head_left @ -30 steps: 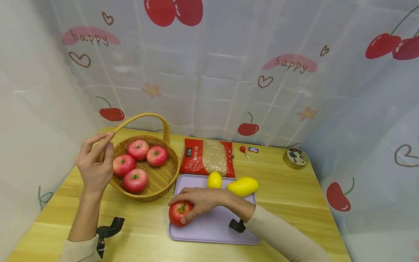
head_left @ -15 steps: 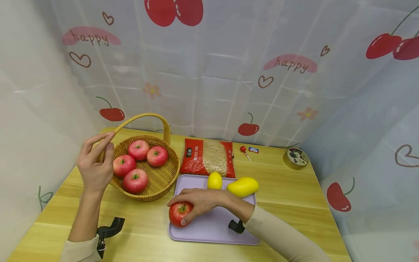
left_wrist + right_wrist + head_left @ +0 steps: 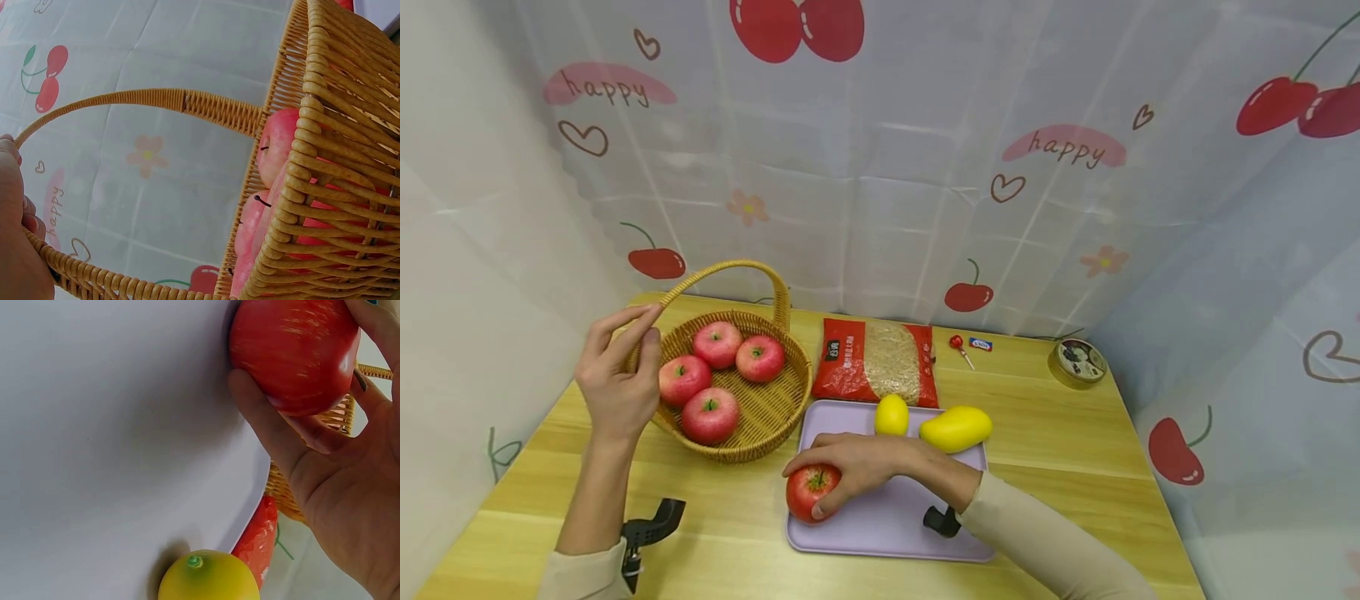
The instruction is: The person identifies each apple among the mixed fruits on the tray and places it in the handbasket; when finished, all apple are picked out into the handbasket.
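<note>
My left hand grips the arched handle of a wicker basket; in the left wrist view its fingers curl round the handle. Several pink-red apples lie in the basket, mostly toward its left side. Over the left end of a lilac tray, my right hand holds a redder apple, thumb on the near side and fingers round the far side. The right wrist view shows this apple at or very near the tray surface. A lemon and a yellow mango lie along the tray's far edge.
Behind the tray lies a red bag of dry food. A lollipop, a small blue-and-white packet and a round tin are at the back right of the wooden table. A printed curtain stands behind.
</note>
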